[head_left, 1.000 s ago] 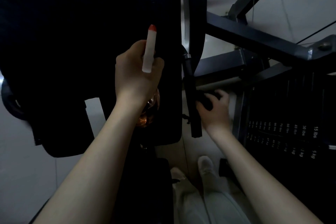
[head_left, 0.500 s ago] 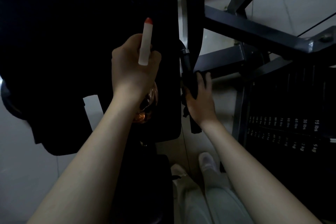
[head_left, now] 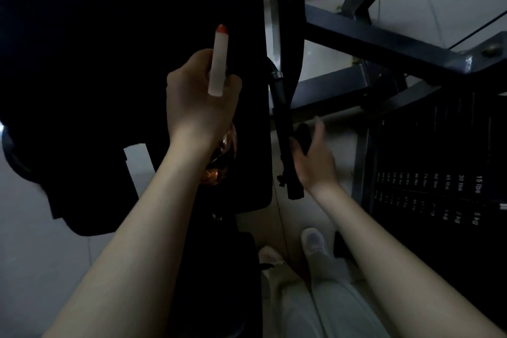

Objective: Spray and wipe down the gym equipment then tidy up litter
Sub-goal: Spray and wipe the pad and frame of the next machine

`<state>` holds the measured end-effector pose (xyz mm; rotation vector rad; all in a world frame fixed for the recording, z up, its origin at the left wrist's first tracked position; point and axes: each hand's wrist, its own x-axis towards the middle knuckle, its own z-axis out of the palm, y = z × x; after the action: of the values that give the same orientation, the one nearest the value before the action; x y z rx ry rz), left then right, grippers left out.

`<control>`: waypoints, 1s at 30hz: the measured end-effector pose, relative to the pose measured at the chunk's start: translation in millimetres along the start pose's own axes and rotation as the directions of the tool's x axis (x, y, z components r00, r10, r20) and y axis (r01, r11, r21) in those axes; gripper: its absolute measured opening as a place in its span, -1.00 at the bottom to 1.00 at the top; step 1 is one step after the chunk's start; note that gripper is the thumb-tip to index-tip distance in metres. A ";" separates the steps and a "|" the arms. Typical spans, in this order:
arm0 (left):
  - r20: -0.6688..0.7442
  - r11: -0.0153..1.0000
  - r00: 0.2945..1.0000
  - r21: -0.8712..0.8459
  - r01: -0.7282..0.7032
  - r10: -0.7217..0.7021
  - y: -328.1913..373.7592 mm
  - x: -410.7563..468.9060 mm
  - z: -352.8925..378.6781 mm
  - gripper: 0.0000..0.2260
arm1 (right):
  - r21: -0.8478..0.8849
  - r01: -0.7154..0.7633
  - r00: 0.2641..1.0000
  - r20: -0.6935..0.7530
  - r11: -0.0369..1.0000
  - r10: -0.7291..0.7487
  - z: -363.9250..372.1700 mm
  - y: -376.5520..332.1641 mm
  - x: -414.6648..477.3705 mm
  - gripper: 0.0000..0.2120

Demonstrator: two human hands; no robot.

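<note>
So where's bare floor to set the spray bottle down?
Bare floor lies left of the black pad, lower left, and beyond the frame beams, upper right. The strip between pad and weight stack is crowded: handle, right hand, shoes.

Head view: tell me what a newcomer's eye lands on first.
The spray bottle, with its white nozzle and red tip, stands out at centre against the black pad, held in the left hand. Just right of it, the blurred right hand is at the black handle bar with something dark in it. At far right, the weight stack shows pale lbs and kg labels.
</note>
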<state>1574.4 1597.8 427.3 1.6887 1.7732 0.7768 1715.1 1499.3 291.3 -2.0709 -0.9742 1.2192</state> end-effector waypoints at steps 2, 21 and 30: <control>-0.002 0.999 1.000 -0.051 0.019 -0.019 -1.8 1.0 1.0 -0.94 | 0.030 0.063 0.998 0.014 0.998 -0.063 9.5 -2.9 2.1 -0.54; -0.004 0.998 1.000 -0.063 -0.001 0.001 -4.3 -1.8 -1.8 -0.96 | 0.459 -0.445 0.883 0.367 0.769 0.292 -2.6 30.9 0.3 -0.71; -0.010 0.998 1.000 -0.056 -0.024 0.023 -7.5 0.0 -2.1 -0.96 | 0.599 -0.727 0.670 0.726 0.336 0.155 3.2 51.6 -12.8 -0.76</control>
<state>1567.8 1597.5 423.2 1.6748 1.7245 0.8379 1724.1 1458.8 257.9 -1.1048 0.2400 2.1296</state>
